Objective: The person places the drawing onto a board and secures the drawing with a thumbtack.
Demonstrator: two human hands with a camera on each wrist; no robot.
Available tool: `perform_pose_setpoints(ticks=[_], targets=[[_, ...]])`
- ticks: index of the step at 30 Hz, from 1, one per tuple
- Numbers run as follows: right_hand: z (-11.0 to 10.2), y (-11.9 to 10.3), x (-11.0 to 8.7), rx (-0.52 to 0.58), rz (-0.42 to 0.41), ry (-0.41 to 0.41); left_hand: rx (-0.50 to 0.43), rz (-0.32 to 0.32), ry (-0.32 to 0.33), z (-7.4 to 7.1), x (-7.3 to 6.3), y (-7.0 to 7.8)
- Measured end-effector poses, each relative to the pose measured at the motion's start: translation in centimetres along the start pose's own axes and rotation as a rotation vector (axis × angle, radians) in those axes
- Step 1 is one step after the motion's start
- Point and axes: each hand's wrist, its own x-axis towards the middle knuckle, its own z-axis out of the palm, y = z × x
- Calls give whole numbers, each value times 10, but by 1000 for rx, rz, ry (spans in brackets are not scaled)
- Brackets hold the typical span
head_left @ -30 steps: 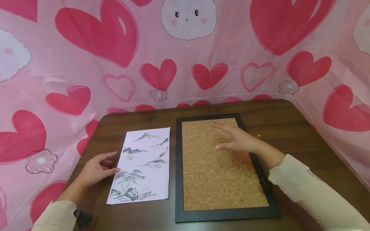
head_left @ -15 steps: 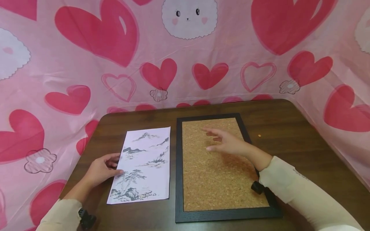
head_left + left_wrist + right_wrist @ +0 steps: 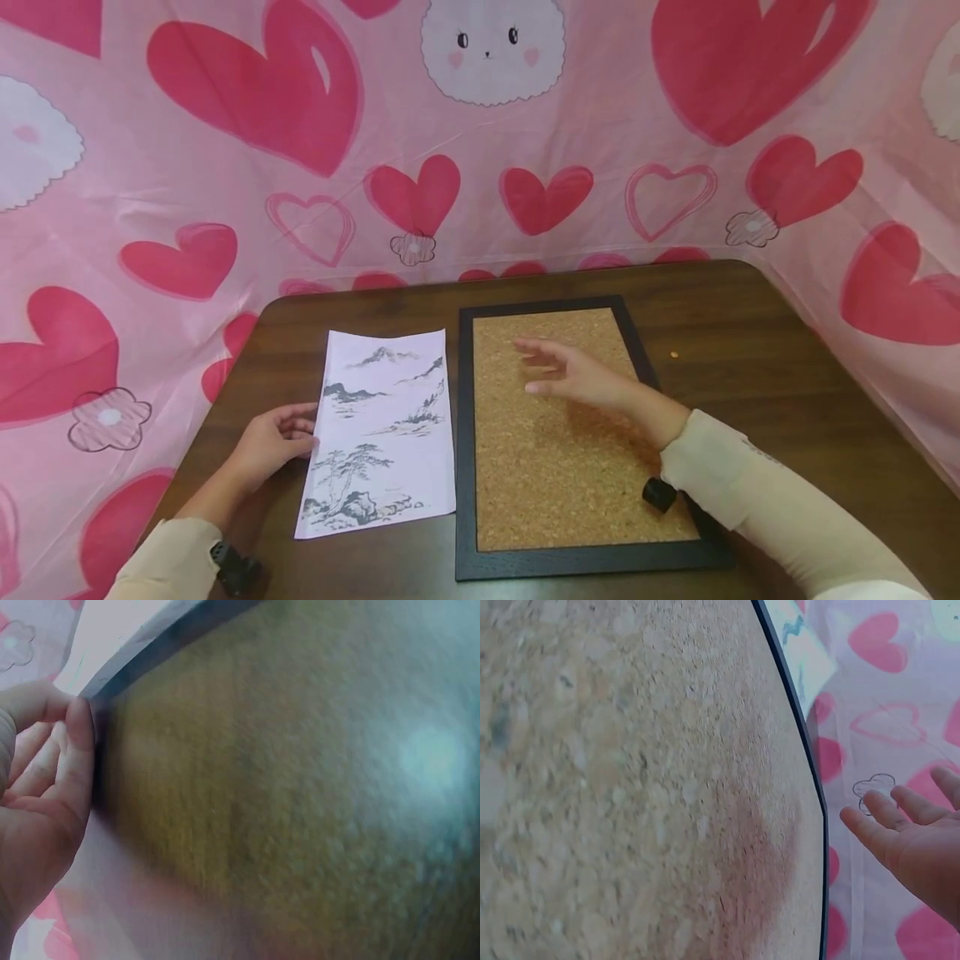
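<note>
A sheet of white paper [image 3: 378, 442] printed with an ink landscape of mountains and trees is at the left of the table, its right side close along the board's frame. My left hand [image 3: 273, 442] pinches the left edge of this sheet, and the left wrist view shows the thumb and fingertips [image 3: 79, 724] meeting at its edge. A cork board [image 3: 555, 467] in a black frame [image 3: 466, 417] lies right of the paper. Over its upper half my right hand [image 3: 573, 375] hovers with fingers relaxed and holding nothing; the right wrist view shows them spread.
The dark brown wooden table [image 3: 750, 375] has rounded far corners. A tiny orange bit [image 3: 674, 355] lies right of the board. Behind hangs a pink curtain [image 3: 480, 133] with red hearts. Small black devices sit at both cuffs.
My left hand has moved right to the paper's edge and taken hold. The sheet has shifted right, toward the board, and its top edge now curves. My right hand has drifted left over the cork.
</note>
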Motion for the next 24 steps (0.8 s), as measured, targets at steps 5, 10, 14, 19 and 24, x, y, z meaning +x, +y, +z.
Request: perform_pose_setpoints(ticks=[5, 10, 14, 19, 24], targets=[[3, 2, 2, 66, 15, -3, -128, -62, -2, -5, -2, -2], [5, 1, 4, 102, 44, -3, -301, -64, -14, -13, -3, -3], [9, 2, 6, 128, 64, -7, -459, -26, -30, -19, -4, -6], [18, 7, 9, 219, 56, -9, -621, 43, -51, -25, -8, -6], [26, 14, 14, 304, 39, 25, -715, 72, -79, -28, -7, -1]])
